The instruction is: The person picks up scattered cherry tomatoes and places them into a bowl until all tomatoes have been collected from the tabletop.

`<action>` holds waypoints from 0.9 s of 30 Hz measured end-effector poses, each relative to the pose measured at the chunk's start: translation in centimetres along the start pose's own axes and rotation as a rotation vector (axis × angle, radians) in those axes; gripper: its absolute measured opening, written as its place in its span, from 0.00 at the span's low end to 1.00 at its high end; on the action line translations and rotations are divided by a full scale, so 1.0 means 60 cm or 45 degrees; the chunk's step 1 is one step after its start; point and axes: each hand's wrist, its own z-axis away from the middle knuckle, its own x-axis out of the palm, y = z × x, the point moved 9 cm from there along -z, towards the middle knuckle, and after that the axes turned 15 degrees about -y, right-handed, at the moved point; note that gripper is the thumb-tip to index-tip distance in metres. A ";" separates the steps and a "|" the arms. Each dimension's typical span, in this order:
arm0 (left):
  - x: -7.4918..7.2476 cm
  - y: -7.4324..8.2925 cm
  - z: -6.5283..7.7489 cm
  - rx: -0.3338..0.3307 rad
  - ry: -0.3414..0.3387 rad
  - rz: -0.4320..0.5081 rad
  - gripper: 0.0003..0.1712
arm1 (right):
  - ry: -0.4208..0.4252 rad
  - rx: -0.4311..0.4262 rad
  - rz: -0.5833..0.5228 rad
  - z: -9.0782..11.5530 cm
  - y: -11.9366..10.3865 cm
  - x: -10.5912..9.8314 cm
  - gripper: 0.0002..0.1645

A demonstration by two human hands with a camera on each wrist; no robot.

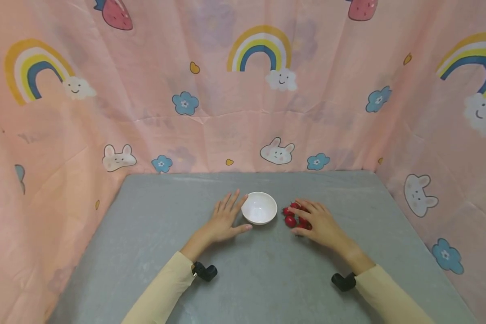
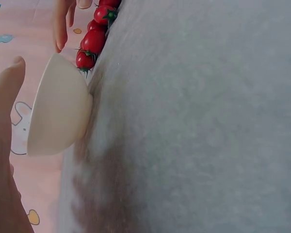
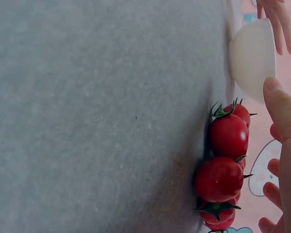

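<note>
A small white bowl [image 1: 259,208] stands upright on the grey table; the head view shows nothing in it. Just left of its rim is my left hand [image 1: 223,221], fingers spread and thumb pointing toward the bowl; whether it touches cannot be told. To the right of the bowl lies a cluster of red cherry tomatoes [image 1: 290,221] with green stems. Over them hovers my right hand [image 1: 321,225], its fingers loosely spread and hiding part of the cluster. In the right wrist view the thumb [image 3: 282,109] stays apart from the tomatoes [image 3: 229,136], and nothing is gripped.
The grey table [image 1: 243,279] is bordered at the back and sides by a pink printed curtain [image 1: 218,135]. A black wrist camera [image 1: 204,272] sits at the left cuff, and another black camera [image 1: 344,282] at the right cuff.
</note>
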 end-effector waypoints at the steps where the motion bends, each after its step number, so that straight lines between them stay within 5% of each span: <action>1: 0.000 -0.001 -0.003 -0.004 0.000 0.006 0.54 | 0.003 0.003 -0.003 -0.002 0.001 0.000 0.41; 15: 0.015 -0.029 -0.036 -0.071 -0.045 0.131 0.54 | 0.069 0.080 -0.048 -0.013 0.015 0.004 0.29; 27: 0.018 -0.033 -0.041 -0.085 -0.060 0.201 0.54 | 0.151 0.086 -0.022 -0.019 0.012 0.012 0.27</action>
